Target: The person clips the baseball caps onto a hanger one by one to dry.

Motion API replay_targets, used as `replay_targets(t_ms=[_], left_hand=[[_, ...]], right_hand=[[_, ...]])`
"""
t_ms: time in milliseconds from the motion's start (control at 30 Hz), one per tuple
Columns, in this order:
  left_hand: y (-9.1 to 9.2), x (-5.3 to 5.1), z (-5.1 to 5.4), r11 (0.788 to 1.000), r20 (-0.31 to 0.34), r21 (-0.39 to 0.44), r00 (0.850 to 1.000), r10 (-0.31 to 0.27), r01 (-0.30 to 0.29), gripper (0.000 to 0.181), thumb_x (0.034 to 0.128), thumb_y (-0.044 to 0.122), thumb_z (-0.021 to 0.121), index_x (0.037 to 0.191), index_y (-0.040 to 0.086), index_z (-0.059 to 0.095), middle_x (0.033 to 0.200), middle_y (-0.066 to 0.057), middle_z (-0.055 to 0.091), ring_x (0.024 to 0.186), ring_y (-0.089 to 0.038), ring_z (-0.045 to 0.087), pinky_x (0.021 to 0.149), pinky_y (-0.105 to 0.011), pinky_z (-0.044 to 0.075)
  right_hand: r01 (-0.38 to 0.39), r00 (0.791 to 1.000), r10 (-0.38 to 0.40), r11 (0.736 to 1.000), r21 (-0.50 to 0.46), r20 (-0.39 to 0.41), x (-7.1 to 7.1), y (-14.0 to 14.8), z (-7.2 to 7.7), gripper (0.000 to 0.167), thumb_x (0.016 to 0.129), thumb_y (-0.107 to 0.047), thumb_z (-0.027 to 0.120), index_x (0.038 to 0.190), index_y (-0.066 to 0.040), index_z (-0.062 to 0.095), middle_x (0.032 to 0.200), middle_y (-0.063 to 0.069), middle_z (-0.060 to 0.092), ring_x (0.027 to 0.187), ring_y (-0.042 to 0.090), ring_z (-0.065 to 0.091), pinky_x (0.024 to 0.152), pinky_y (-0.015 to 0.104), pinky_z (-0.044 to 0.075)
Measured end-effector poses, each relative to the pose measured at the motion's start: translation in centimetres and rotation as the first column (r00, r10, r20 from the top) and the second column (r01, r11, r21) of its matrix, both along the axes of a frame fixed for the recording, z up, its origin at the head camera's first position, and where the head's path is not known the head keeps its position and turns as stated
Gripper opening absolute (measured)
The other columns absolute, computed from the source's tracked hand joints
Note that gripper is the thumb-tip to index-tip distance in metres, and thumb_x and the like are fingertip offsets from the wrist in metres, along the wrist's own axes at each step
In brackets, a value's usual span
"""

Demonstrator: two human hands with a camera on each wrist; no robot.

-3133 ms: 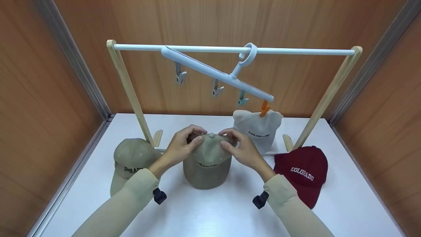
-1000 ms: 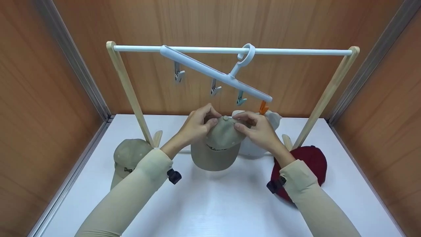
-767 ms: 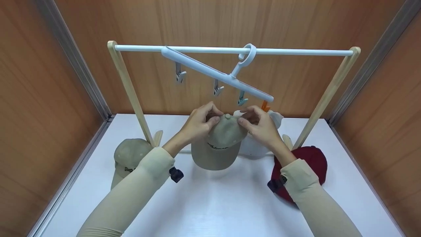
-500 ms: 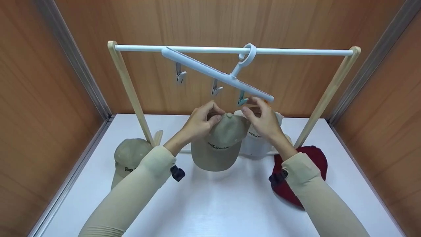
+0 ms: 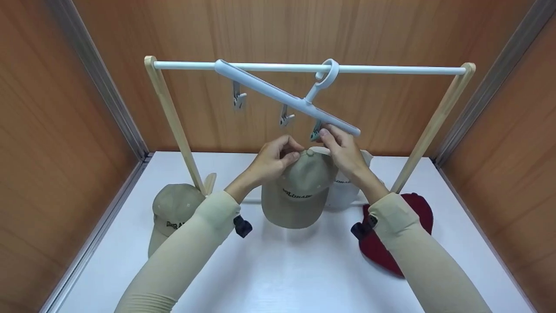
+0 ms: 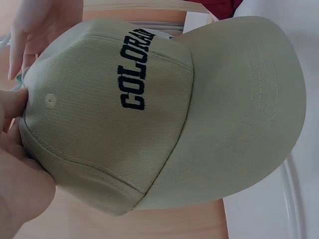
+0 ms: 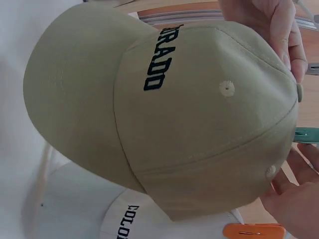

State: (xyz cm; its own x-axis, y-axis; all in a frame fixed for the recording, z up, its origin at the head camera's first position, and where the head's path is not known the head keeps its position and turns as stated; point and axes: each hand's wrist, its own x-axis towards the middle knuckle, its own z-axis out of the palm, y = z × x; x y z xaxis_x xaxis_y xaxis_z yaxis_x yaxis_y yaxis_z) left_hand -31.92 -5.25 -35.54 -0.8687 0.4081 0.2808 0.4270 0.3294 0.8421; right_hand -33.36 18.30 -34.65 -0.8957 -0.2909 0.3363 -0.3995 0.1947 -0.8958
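Note:
My left hand [image 5: 276, 163] pinches an olive baseball cap [image 5: 297, 187] by its crown, close to the top button. The cap hangs brim down, with dark COLORADO lettering on its front. Thumb and fingers of my right hand [image 5: 347, 156] pinch a green clip [image 5: 315, 132] on a pale blue hanger [image 5: 269, 89], just above the cap's crown. In the right wrist view the green clip [image 6: 19, 78] is mostly out of sight in the left one, but here the clip [image 7: 306, 134] meets the crown's edge; whether it bites fabric I cannot tell.
The hanger tilts from a white rod [image 5: 404, 69] on wooden legs. Two grey clips [image 5: 284, 118] hang farther left. An orange clip [image 7: 254, 231] holds a white cap [image 5: 343, 191]. Another olive cap [image 5: 176, 206] lies left, a dark red cap [image 5: 382, 252] right.
The cap has gone up and rightward from the table toward the hanger. My right hand has left the cap's crown and moved up to the green clip; my left hand keeps its pinch.

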Motion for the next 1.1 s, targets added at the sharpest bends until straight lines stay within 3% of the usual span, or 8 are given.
replay_targets(t_ms=[200,467,867,1100], left_hand=[[0.1,-0.8,-0.5,1.000,0.005,0.020,1.000,-0.003,0.003,0.017,0.1097,0.012,0.059,0.126,0.011,0.065,0.121,-0.002,0.068,0.107,-0.020,0.062,0.093,-0.035,0.054],[-0.2,-1.6,-1.1,0.999,0.013,0.054,1.000,-0.003,0.002,0.015,0.1098,0.010,0.058,0.124,0.012,0.064,0.121,-0.002,0.068,0.107,-0.019,0.062,0.094,-0.036,0.054],[-0.4,-1.8,-1.1,0.995,0.025,0.071,0.997,-0.067,0.065,0.017,0.1104,0.009,0.056,0.126,0.009,0.061,0.127,-0.005,0.067,0.113,-0.021,0.061,0.097,-0.036,0.051],[-0.6,-2.1,-1.2,0.987,0.055,0.134,0.993,-0.101,0.092,0.017,0.1110,0.010,0.054,0.127,0.008,0.061,0.126,-0.006,0.065,0.114,-0.022,0.058,0.099,-0.036,0.049]], right_hand=[[-0.004,1.000,0.004,0.998,-0.066,0.004,-0.1,-0.1,-0.3,0.050,0.114,-0.033,0.052,0.157,-0.008,0.050,0.139,0.012,0.066,0.131,0.026,0.063,0.120,0.051,0.042],[0.079,0.996,-0.081,0.993,-0.082,-0.023,0.1,-0.5,-0.1,0.051,0.110,-0.034,0.060,0.153,-0.007,0.057,0.149,0.010,0.064,0.138,0.024,0.060,0.118,0.043,0.045],[0.222,0.973,-0.228,0.968,-0.118,-0.044,0.5,-1.6,0.7,0.042,0.102,-0.038,0.073,0.127,-0.005,0.077,0.120,0.009,0.079,0.114,0.021,0.075,0.106,0.038,0.055],[0.293,0.950,-0.306,0.943,-0.158,-0.065,0.6,-2.0,0.8,0.034,0.100,-0.037,0.076,0.109,-0.006,0.084,0.105,0.005,0.082,0.100,0.017,0.079,0.094,0.032,0.061]])
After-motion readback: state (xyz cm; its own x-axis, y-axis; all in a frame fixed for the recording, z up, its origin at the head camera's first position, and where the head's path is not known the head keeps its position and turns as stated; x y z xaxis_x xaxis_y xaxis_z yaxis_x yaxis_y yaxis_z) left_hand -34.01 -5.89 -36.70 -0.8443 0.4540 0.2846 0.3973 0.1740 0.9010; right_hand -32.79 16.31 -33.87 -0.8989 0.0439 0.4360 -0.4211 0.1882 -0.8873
